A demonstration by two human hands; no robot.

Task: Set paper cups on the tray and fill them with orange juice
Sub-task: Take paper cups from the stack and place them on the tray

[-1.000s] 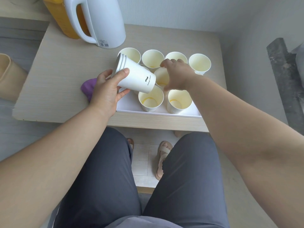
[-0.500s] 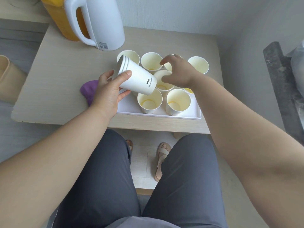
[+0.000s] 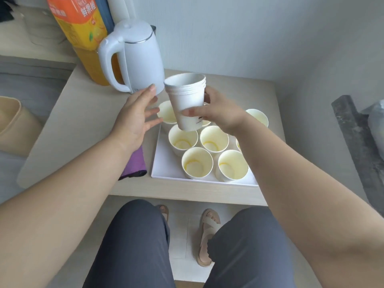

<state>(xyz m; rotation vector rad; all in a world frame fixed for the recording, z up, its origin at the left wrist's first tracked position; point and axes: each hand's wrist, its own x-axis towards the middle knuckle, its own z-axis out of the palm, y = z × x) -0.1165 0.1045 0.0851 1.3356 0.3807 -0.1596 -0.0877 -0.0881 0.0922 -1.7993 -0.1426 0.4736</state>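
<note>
My right hand [image 3: 220, 115] grips a stack of white paper cups [image 3: 187, 100], upright and raised above the white tray [image 3: 164, 165]. Just left of the stack, my left hand [image 3: 137, 115] is open with fingers spread, apart from the cups. Several paper cups stand on the tray, among them one at the front [image 3: 197, 165] and one beside it [image 3: 231, 168]; each has only a thin ring of orange juice at the bottom. A large orange juice bottle [image 3: 81, 32] stands at the table's back left, partly behind the kettle.
A white electric kettle [image 3: 133, 59] stands at the back left of the light wooden table [image 3: 83, 125]. A purple cloth [image 3: 135, 163] lies left of the tray, under my left forearm. A beige bin [image 3: 14, 123] stands on the floor at left. A wall bounds the table behind and right.
The cup stack passed from my left hand to my right and turned from tilted to upright. My left hand let go and opened. The view tilted upward.
</note>
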